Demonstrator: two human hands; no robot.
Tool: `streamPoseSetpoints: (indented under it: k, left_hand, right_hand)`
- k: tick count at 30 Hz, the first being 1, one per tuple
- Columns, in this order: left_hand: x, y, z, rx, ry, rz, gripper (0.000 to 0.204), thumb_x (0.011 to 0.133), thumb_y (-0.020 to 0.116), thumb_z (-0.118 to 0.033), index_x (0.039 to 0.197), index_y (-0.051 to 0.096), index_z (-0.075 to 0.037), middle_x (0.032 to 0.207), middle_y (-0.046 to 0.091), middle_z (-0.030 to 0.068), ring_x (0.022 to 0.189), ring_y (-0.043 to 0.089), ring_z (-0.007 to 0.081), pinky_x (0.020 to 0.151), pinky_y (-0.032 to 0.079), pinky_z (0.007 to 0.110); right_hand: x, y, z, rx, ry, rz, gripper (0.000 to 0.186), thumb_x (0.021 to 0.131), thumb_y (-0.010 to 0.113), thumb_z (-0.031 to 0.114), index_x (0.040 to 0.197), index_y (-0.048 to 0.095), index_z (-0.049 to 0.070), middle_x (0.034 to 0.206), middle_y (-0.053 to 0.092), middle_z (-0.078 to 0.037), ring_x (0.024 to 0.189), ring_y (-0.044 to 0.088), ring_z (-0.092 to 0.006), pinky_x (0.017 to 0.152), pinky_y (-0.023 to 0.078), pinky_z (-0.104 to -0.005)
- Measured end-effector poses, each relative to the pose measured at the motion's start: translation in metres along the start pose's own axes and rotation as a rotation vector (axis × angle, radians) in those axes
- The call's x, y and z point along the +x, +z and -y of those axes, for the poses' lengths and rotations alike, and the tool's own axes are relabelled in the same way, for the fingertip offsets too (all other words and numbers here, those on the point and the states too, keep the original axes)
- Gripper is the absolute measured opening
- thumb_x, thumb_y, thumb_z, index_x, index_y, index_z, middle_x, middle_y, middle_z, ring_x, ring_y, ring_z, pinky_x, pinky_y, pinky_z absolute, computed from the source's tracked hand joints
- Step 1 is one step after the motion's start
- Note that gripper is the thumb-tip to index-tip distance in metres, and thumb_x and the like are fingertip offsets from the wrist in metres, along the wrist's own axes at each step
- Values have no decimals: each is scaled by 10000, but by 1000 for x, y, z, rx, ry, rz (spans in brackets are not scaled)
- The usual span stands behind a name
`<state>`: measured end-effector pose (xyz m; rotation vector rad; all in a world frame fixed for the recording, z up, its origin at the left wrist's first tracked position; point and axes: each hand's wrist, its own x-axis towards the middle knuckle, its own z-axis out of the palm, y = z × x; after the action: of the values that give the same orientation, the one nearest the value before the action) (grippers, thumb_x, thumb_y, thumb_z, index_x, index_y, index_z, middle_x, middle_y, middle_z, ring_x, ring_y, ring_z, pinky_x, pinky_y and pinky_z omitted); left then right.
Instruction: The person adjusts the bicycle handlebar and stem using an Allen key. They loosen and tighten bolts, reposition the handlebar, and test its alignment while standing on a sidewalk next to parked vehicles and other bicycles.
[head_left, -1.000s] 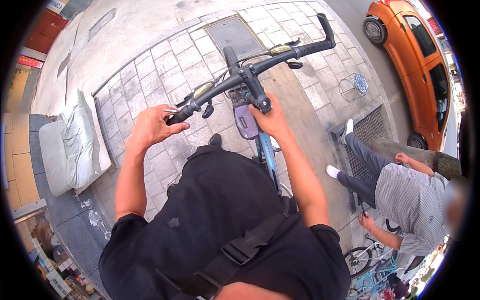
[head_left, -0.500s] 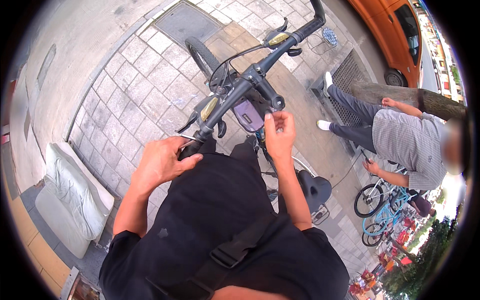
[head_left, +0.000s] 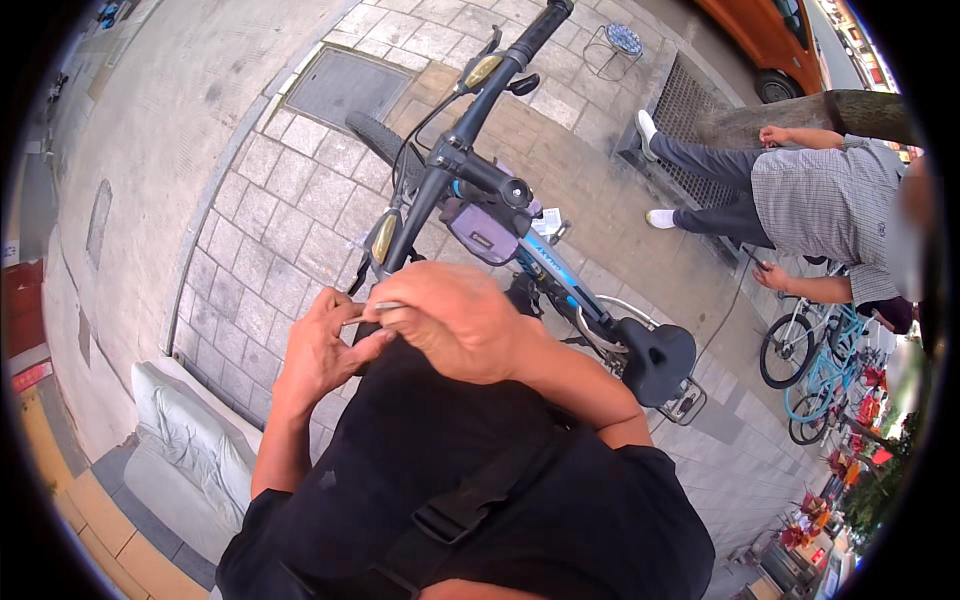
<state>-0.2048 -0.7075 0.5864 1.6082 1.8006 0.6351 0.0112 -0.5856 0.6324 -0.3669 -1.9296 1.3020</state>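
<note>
Close together at the left end of a bicycle's black handlebar are both my hands. A thin metal rod spans the gap between their fingers. My left hand pinches one end, its thumb pointing toward the bar. Above it, my right hand is curled, palm down, with its fingertips closed on the other end. The rod's exact kind is too small to make out, and the hands hide the handlebar grip behind them. A purple frame bag hangs below the stem on the bicycle's blue and black frame.
The bicycle's black saddle is at the right. Beyond it a person stands by a tree trunk, phone in hand. Parked bicycles, a small round stool and an orange vehicle lie farther off. Pale cushions rest at the left.
My right hand has left the stem area and crossed left to the rod at my left hand. The handlebar appears farther left and turned in view.
</note>
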Motion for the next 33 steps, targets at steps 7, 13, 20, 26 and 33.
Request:
streamPoseSetpoints:
  k: [7, 13, 20, 26, 33]
  left_hand:
    - [19, -5, -24, -95, -467, 286, 459, 826, 920, -386, 945, 711, 5, 703, 632, 24, 632, 566, 109, 584, 454, 318]
    - [30, 19, -55, 175, -592, 34, 382, 834, 883, -355, 909, 737, -10, 628, 580, 41, 577, 530, 110, 565, 459, 331]
    - [30, 43, -60, 154, -637, -60, 271, 845, 845, -259, 851, 718, -19, 622, 594, 10, 580, 532, 76, 565, 470, 309]
    - [22, 25, -50, 179, -612, -84, 242, 849, 819, -215, 830, 694, -9, 627, 591, 7, 599, 548, 84, 574, 468, 308]
    - [38, 30, -59, 120, -636, -112, 226, 846, 817, -178, 799, 668, -16, 642, 568, -22, 619, 514, 77, 578, 446, 304]
  right_hand:
    - [-68, -150, -65, -45, 674, -455, 338, 1141, 540, 319, 1134, 646, -1, 904, 681, -65, 811, 612, -130, 754, 501, -310]
    - [-75, -144, -154, 46, 722, -331, 357, 1128, 548, 338, 1108, 648, -5, 824, 636, -83, 777, 603, -186, 740, 509, -377]
    - [-75, -151, -171, 275, 809, -174, 341, 1121, 570, 300, 1103, 683, -22, 725, 574, -4, 713, 539, -86, 647, 467, -306]
    - [-56, -129, -164, 240, 791, -94, 323, 1115, 575, 282, 1091, 695, -17, 741, 598, -19, 720, 539, -93, 656, 474, -322]
    - [-51, -133, -169, 283, 837, -135, 329, 1114, 568, 288, 1091, 695, -14, 729, 593, -19, 699, 554, -91, 644, 482, -310]
